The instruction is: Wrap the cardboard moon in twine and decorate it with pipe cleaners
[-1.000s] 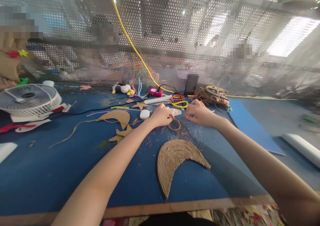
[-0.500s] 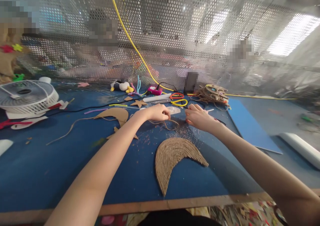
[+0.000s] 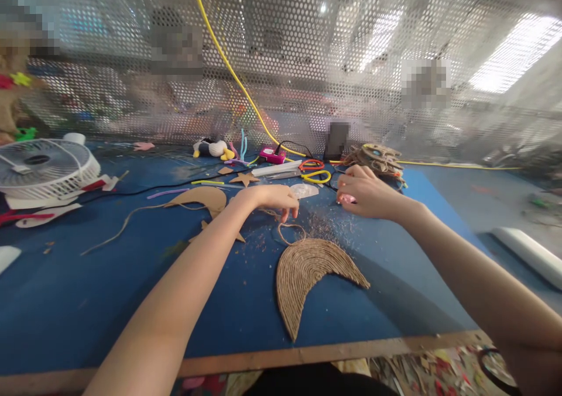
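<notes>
the rope moon (image 3: 309, 266) lay closest to us. the string loop (image 3: 292, 225) had just come to its top edge, so they sat together. past it, our left hand (image 3: 277, 197) hung half curled; we couldn't tell if it pinched string. our right hand (image 3: 363, 192) closed round a pink thing (image 3: 348, 199).

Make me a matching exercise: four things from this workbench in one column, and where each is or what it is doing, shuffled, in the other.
Column one
1. Twine-covered crescent
2. Left hand
3. Right hand
4. Fan

Column two
A. Gripping a small pink thing
B. White, at the picture's left edge
C. Lying flat on the blue table
D. Hanging near the twine loop

Right pairs: 1-C, 2-D, 3-A, 4-B.
</notes>
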Demonstrator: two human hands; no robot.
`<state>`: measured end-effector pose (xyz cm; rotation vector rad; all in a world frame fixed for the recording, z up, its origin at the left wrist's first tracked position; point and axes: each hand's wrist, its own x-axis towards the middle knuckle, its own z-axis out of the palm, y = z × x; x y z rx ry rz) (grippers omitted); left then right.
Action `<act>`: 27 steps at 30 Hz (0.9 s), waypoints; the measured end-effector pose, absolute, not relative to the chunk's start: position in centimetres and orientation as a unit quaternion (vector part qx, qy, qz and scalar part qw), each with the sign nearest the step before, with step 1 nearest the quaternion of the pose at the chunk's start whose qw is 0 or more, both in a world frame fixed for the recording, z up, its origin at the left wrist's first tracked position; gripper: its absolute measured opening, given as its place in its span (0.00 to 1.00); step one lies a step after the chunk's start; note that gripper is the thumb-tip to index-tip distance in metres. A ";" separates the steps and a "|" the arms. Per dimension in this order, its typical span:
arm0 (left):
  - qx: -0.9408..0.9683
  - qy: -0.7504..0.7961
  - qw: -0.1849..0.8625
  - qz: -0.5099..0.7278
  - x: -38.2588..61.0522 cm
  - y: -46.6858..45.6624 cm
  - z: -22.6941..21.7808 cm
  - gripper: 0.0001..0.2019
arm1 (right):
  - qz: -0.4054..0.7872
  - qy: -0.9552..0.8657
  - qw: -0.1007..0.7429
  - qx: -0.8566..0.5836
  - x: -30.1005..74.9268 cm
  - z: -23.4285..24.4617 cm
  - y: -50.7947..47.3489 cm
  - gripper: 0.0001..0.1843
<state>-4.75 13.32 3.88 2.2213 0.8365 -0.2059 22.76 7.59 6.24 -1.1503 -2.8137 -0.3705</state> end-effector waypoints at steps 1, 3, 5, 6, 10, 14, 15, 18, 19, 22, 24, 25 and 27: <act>0.865 0.330 0.367 -0.091 -4.8 13.2 3.9 0.15 | -0.114 -0.915 0.050 -0.384 23.1 6.7 7.4 0.10; 0.866 0.333 0.358 -0.108 -4.8 13.0 3.8 0.13 | -0.100 -0.911 0.067 -0.395 23.9 7.2 7.2 0.12; 0.870 0.332 0.345 -0.116 -4.6 12.9 3.8 0.12 | -0.090 -0.907 0.082 -0.402 24.5 7.0 7.1 0.12; 0.873 0.333 0.336 -0.116 -4.5 12.9 3.7 0.12 | -0.089 -0.906 0.088 -0.405 24.7 6.7 7.1 0.11; 0.885 0.347 0.295 -0.101 -4.0 12.9 3.7 0.13 | -0.100 -0.906 0.091 -0.401 24.6 5.0 7.2 0.09; 0.890 0.356 0.271 -0.093 -3.7 12.6 4.0 0.14 | -0.117 -0.899 0.103 -0.409 24.2 4.4 7.4 0.09; 0.891 0.356 0.267 -0.091 -3.7 12.5 4.1 0.14 | -0.114 -0.896 0.111 -0.414 24.2 4.5 7.5 0.10; 0.895 0.355 0.256 -0.081 -3.6 12.3 4.3 0.15 | -0.094 -0.890 0.130 -0.427 24.4 4.7 8.0 0.15; 0.897 0.356 0.251 -0.078 -3.6 12.3 4.4 0.15 | -0.089 -0.890 0.132 -0.428 24.3 4.8 8.2 0.17; 0.899 0.361 0.237 -0.074 -3.6 12.4 4.4 0.15 | -0.083 -0.895 0.136 -0.417 23.8 4.8 9.4 0.19; 0.900 0.364 0.226 -0.075 -3.6 12.6 4.3 0.14 | -0.078 -0.900 0.138 -0.406 23.1 4.6 10.7 0.18; 0.901 0.366 0.220 -0.076 -3.7 12.6 4.2 0.14 | -0.077 -0.903 0.132 -0.402 22.6 4.5 11.4 0.17; 0.901 0.373 0.208 -0.079 -3.8 12.7 4.1 0.13 | -0.084 -0.908 0.108 -0.396 21.6 4.2 13.0 0.15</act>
